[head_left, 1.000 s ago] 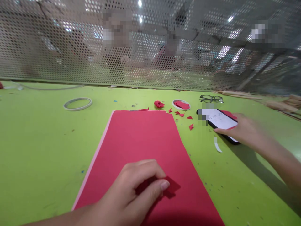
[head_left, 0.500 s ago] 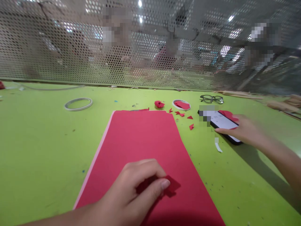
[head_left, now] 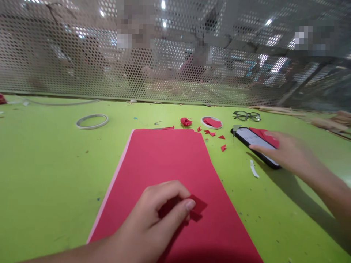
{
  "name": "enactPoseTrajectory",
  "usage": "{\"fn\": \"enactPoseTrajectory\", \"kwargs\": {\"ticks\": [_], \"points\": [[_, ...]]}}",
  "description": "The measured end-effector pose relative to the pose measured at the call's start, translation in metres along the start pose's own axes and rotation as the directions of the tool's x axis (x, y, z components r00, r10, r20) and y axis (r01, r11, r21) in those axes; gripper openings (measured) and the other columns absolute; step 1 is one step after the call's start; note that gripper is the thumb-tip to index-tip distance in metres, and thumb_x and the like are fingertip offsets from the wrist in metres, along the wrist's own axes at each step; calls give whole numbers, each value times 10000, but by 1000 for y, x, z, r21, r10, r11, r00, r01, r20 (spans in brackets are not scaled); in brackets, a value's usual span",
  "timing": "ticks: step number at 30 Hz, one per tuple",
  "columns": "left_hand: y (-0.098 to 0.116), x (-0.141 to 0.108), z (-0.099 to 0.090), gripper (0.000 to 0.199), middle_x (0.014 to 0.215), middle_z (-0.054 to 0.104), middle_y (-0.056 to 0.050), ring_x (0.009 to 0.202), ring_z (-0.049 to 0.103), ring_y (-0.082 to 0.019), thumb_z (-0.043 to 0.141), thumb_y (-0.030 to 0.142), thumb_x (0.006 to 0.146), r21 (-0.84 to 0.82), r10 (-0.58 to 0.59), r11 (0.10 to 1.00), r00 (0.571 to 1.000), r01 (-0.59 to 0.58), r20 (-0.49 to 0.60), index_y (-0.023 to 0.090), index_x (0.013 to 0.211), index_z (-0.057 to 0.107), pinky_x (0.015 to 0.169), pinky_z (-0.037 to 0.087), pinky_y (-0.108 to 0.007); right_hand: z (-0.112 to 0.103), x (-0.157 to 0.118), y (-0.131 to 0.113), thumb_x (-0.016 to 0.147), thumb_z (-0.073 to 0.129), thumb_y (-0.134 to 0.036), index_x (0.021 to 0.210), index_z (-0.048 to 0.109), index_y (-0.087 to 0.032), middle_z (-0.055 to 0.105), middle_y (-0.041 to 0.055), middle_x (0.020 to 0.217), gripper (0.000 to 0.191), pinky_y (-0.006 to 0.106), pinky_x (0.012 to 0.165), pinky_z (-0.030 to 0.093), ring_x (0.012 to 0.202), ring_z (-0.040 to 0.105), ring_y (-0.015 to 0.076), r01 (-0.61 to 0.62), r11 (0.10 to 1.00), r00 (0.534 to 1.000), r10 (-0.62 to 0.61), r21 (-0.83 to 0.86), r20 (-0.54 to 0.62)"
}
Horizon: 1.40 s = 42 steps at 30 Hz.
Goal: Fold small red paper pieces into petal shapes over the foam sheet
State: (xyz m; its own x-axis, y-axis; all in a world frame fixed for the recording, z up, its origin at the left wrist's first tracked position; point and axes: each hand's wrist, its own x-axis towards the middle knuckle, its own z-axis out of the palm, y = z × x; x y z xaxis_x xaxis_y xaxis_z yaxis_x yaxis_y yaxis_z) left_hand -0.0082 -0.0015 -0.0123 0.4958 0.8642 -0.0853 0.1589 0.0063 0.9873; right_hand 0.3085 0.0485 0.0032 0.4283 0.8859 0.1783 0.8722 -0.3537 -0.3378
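Note:
My left hand (head_left: 161, 212) is closed in a pinch above a large red paper sheet (head_left: 167, 160). Between its thumb and index fingertip is a small dark red paper piece (head_left: 199, 204), which casts a shadow on the sheet. To the right, my right hand (head_left: 287, 149) curls over a black-edged smartphone (head_left: 256, 140), its thumb across the lit screen near the left edge and its fingers on the far side. Red paper (head_left: 264, 136) lies along the phone's far edge by those fingers; whether they touch it is unclear. Under the red sheet, a pale sheet (head_left: 109, 186) shows at the left.
Small red paper scraps (head_left: 223, 148), a pleated red rosette (head_left: 185, 121), a white ring (head_left: 211, 122) with red paper in it, eyeglasses (head_left: 246, 116) and a roll of tape (head_left: 92, 121) lie on the green table (head_left: 49, 164). A perforated metal screen (head_left: 170, 80) rises behind.
My left hand has shifted slightly up with its paper piece. My right hand has moved a little at the phone; more of the red paper beside it shows, and the phone's near edge has shifted slightly.

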Motion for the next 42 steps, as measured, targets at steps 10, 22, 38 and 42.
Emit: {"fn": "enactPoseTrajectory", "kwargs": {"ticks": [10,22,38,42], "points": [[0,-1,-6,254,639,609,6,632,544,-153,540,243,909,76,29,997,999,-32,41,185,670,599,611,418,-259,13,-127,-101,798,667,-211,763,704,-230,747,0,733,54,248,651,569,698,704,165,7,538,798,-511,843,320],[1,-3,-2,253,638,551,14,622,493,-154,509,271,903,-25,-22,999,1000,22,-16,200,662,540,590,406,-276,17,-124,-100,750,694,-208,671,728,-223,702,-31,613,87,196,557,525,586,649,123,-245,517,823,-335,820,458],[2,4,-1,108,719,652,20,697,566,-151,609,192,853,-31,10,999,990,-15,-140,194,761,665,661,443,-254,24,-127,-91,799,590,-153,685,656,-239,688,-37,664,157,209,583,498,630,632,130,171,598,881,-448,783,150],[2,4,-1,121,697,643,19,677,564,-157,609,211,844,-18,13,1000,988,-16,-152,198,733,653,633,451,-254,26,-126,-91,814,590,-166,745,659,-245,696,-36,698,126,196,584,517,654,649,131,176,587,861,-481,790,166]]}}
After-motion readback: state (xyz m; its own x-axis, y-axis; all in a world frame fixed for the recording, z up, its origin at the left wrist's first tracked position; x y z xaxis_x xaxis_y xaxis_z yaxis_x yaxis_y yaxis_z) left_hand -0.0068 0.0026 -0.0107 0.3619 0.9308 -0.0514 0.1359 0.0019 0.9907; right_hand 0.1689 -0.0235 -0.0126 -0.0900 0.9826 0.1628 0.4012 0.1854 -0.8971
